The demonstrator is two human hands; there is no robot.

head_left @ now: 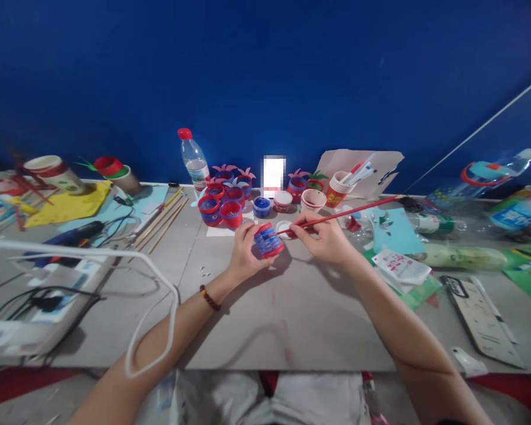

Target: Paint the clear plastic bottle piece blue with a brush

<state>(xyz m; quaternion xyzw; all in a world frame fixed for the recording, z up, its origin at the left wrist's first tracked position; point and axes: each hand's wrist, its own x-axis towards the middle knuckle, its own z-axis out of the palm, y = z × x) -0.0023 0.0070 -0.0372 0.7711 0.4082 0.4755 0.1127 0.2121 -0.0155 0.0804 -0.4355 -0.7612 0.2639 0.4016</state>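
Note:
My left hand [246, 252] is wrapped around a small cup [268, 241] painted blue and red, which lies tilted on its side above the table. In my right hand [314, 236] is a long red paintbrush [354, 211], pinched near its lower end. Its tip touches or nearly touches the cup's painted side. Just beyond stand an open jar of blue paint [261, 206] and a jar with a whitish top [282, 202]. A white lid [284, 228] lies partly behind my right fingers.
Several painted cups [231, 215] stand back left beside a water bottle [193, 160]. A paper cup of pens [337, 190] stands back right. A power strip [71, 295] and white cable [157, 268] lie left; a phone [480, 319] lies right. A blue wall [265, 77] closes the back.

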